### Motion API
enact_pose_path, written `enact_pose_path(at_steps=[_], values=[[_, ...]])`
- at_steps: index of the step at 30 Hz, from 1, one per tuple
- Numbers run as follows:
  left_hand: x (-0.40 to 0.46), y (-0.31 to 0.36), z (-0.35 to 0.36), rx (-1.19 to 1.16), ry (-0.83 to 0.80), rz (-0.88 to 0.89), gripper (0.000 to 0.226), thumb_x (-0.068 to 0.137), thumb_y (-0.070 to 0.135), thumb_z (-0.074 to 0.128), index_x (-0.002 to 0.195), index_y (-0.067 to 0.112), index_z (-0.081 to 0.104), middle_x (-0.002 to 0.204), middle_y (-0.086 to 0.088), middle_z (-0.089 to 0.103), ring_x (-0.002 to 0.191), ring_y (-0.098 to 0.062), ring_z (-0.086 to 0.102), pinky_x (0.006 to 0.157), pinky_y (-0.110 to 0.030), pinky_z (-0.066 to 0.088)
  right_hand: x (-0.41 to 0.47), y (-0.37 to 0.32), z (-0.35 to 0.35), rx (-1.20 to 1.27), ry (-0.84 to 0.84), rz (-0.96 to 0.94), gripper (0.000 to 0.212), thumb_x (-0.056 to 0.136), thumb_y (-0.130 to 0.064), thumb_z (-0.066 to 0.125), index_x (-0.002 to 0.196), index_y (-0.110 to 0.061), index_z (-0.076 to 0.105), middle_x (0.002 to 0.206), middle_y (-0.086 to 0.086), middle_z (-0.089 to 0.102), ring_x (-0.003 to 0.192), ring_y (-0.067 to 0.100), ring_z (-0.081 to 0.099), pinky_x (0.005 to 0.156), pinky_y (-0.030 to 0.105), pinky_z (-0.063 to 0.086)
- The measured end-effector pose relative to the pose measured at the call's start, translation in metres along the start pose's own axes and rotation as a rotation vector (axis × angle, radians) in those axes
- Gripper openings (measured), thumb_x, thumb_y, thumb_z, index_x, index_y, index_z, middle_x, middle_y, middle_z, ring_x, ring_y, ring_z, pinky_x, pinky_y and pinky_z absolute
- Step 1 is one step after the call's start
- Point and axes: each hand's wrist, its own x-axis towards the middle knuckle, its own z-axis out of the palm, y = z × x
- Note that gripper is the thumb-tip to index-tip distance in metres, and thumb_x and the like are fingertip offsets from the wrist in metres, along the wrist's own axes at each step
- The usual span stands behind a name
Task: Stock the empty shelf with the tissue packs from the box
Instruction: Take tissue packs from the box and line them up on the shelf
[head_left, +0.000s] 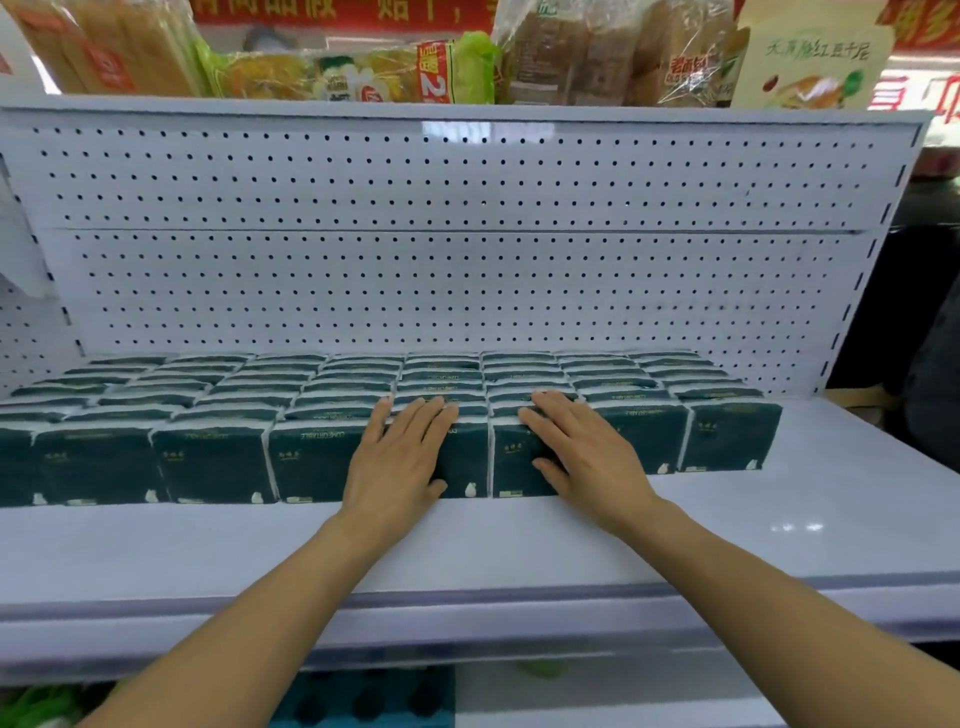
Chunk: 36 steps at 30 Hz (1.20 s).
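While the packs (213, 462) are standing in tight rows across the back of the shelf (779, 525), against the pegboard (467, 260), both hands are lying flat on the front row. Left hand (402, 457) and right hand (587, 457) are pressing neighbouring packs with fingers (431, 415) straight and slightly spread, gripping nothing.

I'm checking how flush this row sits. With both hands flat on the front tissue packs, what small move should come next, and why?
Probably a gentle push backward. The left hand and right hand lie open against the front tissue packs, while a wide bare strip of shelf shows in front of the row. Pressing them toward the pegboard would likely tighten the rows.
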Motion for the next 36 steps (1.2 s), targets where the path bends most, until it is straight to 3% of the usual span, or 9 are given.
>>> enact_pose_path(at_steps=[3,8,10,14,18,28,36], values=[[0.000,0.003,-0.005,-0.034,0.000,-0.029,0.083,0.090,0.041,0.062,0.156,0.024,0.014,0.162,0.003,0.021,0.149,-0.017,0.018,0.119,-0.045,-0.011,-0.001,-0.002,-0.001,-0.018,-0.052,0.021,0.058,0.084,-0.026,0.071,0.137,-0.018,0.052,0.145,0.005,0.049,0.136,0.025,0.043,0.114,0.043,0.026],[-0.001,0.004,-0.027,-0.050,-0.046,-0.117,0.081,0.093,0.052,0.052,0.156,0.027,0.007,0.162,0.006,0.015,0.151,-0.015,0.008,0.120,-0.049,-0.011,0.001,-0.018,-0.015,0.027,-0.176,0.134,0.066,0.092,-0.052,0.051,0.150,-0.028,0.029,0.162,0.001,0.015,0.149,0.025,0.009,0.119,0.048,-0.003],[-0.012,0.003,-0.038,-0.049,-0.009,-0.164,0.080,0.093,0.054,0.053,0.156,0.028,0.010,0.161,0.003,0.020,0.150,-0.020,0.014,0.121,-0.052,-0.003,0.000,-0.030,-0.023,0.042,-0.153,0.140,0.066,0.092,-0.057,0.045,0.150,-0.029,0.029,0.161,0.003,0.017,0.149,0.030,0.011,0.119,0.053,0.003],[-0.062,0.001,-0.053,-0.019,0.253,-0.226,0.074,0.084,0.045,0.067,0.149,0.023,0.039,0.139,-0.001,0.055,0.125,-0.026,0.053,0.113,-0.055,0.031,-0.010,-0.066,-0.041,0.098,0.011,0.069,0.061,0.089,-0.054,0.039,0.139,-0.021,0.047,0.147,0.006,0.044,0.135,0.029,0.039,0.111,0.049,0.031],[-0.124,-0.006,-0.064,-0.048,0.330,-0.221,0.074,0.082,0.041,0.071,0.146,0.017,0.042,0.131,-0.002,0.060,0.116,-0.023,0.057,0.102,-0.049,0.044,-0.026,-0.117,-0.053,0.200,0.124,-0.023,0.054,0.090,-0.047,0.046,0.136,-0.018,0.049,0.133,0.004,0.055,0.120,0.025,0.051,0.101,0.041,0.039],[-0.304,-0.096,-0.094,-0.035,0.167,-0.240,0.064,0.088,0.045,0.060,0.143,0.017,0.046,0.137,-0.002,0.056,0.122,-0.022,0.053,0.101,-0.045,0.044,-0.067,-0.305,-0.044,0.357,0.024,-0.183,0.051,0.093,-0.042,0.047,0.136,-0.015,0.050,0.130,0.007,0.057,0.115,0.026,0.054,0.088,0.040,0.047],[-0.493,-0.216,-0.095,-0.134,-0.239,-0.326,0.065,0.090,0.040,0.064,0.147,0.025,0.038,0.136,0.003,0.053,0.118,-0.021,0.055,0.093,-0.040,0.048,-0.114,-0.492,-0.003,0.440,-0.287,-0.171,0.048,0.092,-0.043,0.055,0.135,-0.023,0.050,0.113,-0.002,0.064,0.094,0.022,0.063,0.086,0.039,0.049]])
